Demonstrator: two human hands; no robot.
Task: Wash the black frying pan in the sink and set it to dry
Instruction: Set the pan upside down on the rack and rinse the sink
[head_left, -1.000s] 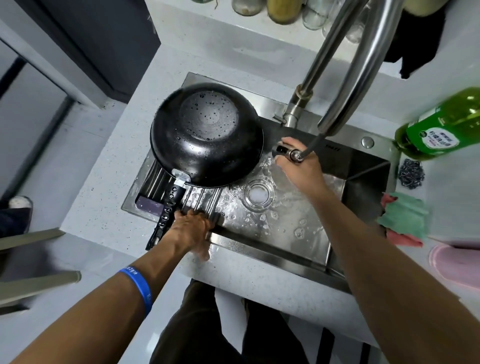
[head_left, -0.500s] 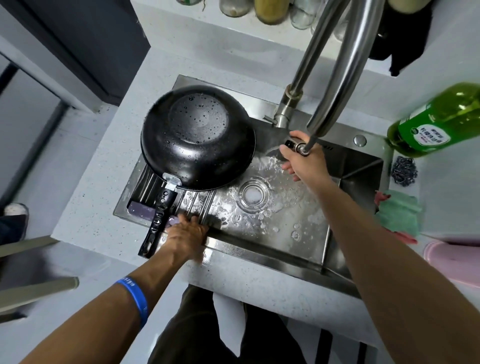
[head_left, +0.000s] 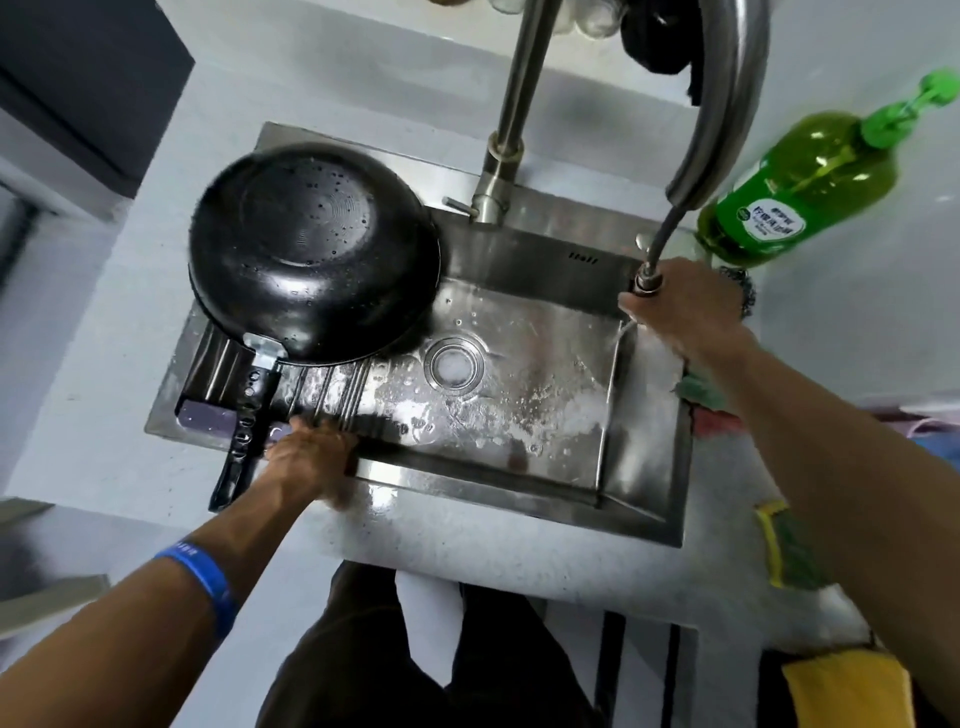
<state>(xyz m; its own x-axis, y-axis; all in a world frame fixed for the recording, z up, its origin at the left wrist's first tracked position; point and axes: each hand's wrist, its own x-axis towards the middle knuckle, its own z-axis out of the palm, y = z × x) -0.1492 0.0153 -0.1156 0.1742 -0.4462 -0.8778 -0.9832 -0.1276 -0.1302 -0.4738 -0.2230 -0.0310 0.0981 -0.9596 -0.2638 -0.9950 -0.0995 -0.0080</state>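
The right grip, clenched on the spray head, has swung from mid-sink to the right wall of the sink. The pan lies inverted far left of it, draining; washing appears done. The left grip rests flat beside the handle.

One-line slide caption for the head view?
Black pan upside down over sink; right hand holds sprayer, left hand on rim.

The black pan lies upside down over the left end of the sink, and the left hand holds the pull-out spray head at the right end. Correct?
Not quite. The head view shows the right hand gripping the pull-out spray head; the left hand rests on the sink's front rim. The black pan does lie upside down over the left end.
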